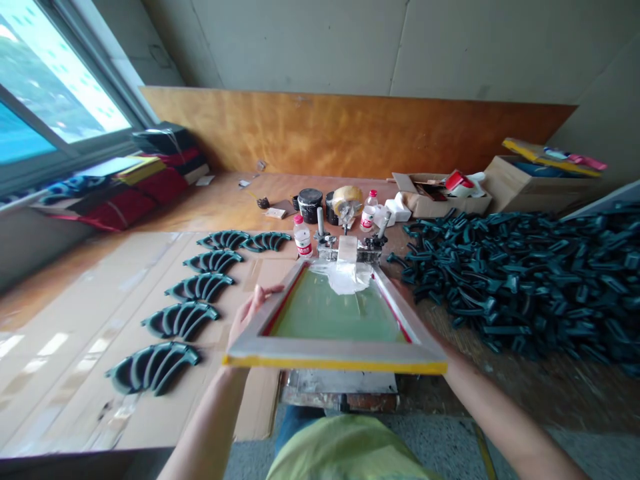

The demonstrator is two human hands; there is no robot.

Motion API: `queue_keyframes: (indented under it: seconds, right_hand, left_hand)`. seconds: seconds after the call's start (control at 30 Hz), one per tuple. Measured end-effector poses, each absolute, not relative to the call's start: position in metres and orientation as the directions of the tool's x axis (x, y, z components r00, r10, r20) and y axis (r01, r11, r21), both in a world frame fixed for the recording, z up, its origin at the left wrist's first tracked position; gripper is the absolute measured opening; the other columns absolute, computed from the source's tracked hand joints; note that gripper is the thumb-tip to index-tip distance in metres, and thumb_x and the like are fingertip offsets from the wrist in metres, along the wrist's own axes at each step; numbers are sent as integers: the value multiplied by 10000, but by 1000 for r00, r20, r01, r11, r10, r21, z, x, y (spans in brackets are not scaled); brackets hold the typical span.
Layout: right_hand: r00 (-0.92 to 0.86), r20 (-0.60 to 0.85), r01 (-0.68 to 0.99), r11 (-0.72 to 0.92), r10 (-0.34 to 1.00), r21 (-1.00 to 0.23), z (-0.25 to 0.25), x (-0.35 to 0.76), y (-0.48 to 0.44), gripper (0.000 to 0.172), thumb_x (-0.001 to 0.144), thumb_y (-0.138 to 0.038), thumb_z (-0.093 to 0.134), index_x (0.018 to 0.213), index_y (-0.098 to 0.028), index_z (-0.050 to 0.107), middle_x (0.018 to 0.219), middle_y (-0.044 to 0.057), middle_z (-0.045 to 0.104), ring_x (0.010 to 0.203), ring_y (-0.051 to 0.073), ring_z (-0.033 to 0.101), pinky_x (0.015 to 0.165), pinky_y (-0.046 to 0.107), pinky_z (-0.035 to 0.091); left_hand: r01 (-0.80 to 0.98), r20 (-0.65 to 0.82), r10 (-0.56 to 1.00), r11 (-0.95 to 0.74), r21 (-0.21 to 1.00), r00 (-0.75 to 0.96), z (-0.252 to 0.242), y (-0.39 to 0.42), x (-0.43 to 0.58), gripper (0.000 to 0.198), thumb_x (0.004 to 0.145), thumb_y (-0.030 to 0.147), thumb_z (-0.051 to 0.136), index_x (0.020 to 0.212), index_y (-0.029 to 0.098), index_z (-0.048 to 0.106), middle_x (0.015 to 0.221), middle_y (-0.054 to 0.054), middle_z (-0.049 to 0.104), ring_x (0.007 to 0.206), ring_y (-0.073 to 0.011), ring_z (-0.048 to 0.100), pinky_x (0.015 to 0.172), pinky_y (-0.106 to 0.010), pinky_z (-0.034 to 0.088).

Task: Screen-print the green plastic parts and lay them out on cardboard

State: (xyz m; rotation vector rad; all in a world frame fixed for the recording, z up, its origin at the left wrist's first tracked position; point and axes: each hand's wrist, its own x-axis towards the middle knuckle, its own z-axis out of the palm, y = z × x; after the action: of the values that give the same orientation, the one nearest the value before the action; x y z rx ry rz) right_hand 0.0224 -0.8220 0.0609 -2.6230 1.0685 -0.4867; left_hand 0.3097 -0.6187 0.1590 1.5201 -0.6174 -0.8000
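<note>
Your left hand [249, 310] grips the frame [334, 353] by its left rail. Your right hand is hidden behind the right rail, so I can't tell its grip. The frame is tilted up at the tabletop's near edge, hinged at the clamp [345, 250]. It looks mid-lift, and lowering calls for even hands.

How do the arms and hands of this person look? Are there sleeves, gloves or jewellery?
The left forearm and the right forearm are bare; no sleeve comes into view. The left hand has no glove, ring or watch. The right hand is hidden behind the screen frame. A yellow-green shirt shows at the bottom edge.
</note>
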Motion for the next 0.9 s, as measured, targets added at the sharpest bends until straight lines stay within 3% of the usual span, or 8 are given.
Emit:
queue_keyframes:
  seconds: [0.1, 0.23, 0.33, 0.47, 0.53, 0.63, 0.77, 0.9]
  right_hand:
    - [589, 283, -664, -653, -757, -364, 88, 29, -846, 345, 926, -223, 452, 1242, -197, 589, 1195, 112, 594, 1109, 256, 546, 967, 412, 447]
    - [681, 344, -590, -762, -647, -266, 113, 89, -853, 533, 822, -234, 653, 1328, -172, 498, 1337, 134, 489, 1225, 271, 464, 1029, 409, 404]
    - [719, 229, -631, -754, -657, -183, 115, 129, -848, 404, 797, -182, 671, 1188, -140, 577, 1161, 144, 593, 1077, 260, 548, 900, 360, 452]
    - [729, 45, -666, -724, -683, -180, 99, 137, -835, 168, 803, -153, 628, 969, -163, 642, 901, 84, 679, 883, 217, 605, 779, 293, 437]
    - [775, 56, -610, -768, -630, -193, 90, 123, -823, 125, 800, -126, 598, 903, -173, 650, 877, 72, 683, 882, 217, 600, 765, 293, 428]
    - [878, 103, -439, -872, -468, -219, 87, 94, -805, 202, 791, -49, 528, 854, -193, 654, 869, 57, 675, 886, 204, 583, 727, 283, 422]
    - [961, 44, -254, -937, -272, -241, 103, 73, -803, 218, 785, -40, 527, 807, -218, 652, 817, 21, 666, 835, 179, 582, 671, 259, 410]
    - [915, 90, -367, -904, -393, -218, 104, 81, -808, 140, 809, -112, 569, 822, -219, 659, 833, 21, 670, 830, 186, 588, 665, 265, 425]
  left_hand:
    - [177, -368, -800, -323, 930, 474, 116, -592, 305, 650, 720, 626, 645, 1190, 178, 632, 854, -32, 698, 702, -193, 633, 604, -267, 479]
    - [179, -400, -778, -359, 916, 484, 57, -587, 300, 904, 678, 597, 692, 1429, 177, 415, 774, -16, 668, 677, -193, 632, 606, -275, 491]
    - [119, -375, -768, -370, 922, 519, 32, -591, 300, 898, 689, 600, 671, 1431, 160, 422, 737, -2, 646, 642, -174, 606, 589, -260, 477]
    - [98, -384, -769, -392, 915, 511, 22, -590, 305, 846, 694, 619, 653, 1387, 165, 483, 765, -8, 662, 673, -178, 616, 602, -253, 475]
    - [107, -393, -770, -396, 912, 502, 21, -588, 306, 821, 696, 622, 650, 1371, 178, 502, 808, -21, 682, 721, -191, 633, 631, -261, 487]
    - [126, -403, -770, -395, 910, 495, 21, -587, 305, 784, 695, 616, 653, 1339, 185, 534, 868, -41, 699, 785, -211, 649, 676, -277, 501]
    - [145, -415, -766, -398, 906, 491, 26, -588, 302, 773, 691, 620, 647, 1308, 166, 551, 878, -47, 705, 778, -212, 651, 681, -276, 499]
    - [125, -404, -764, -398, 909, 503, 33, -589, 300, 747, 691, 623, 644, 1272, 159, 571, 830, -37, 702, 753, -208, 647, 662, -271, 493]
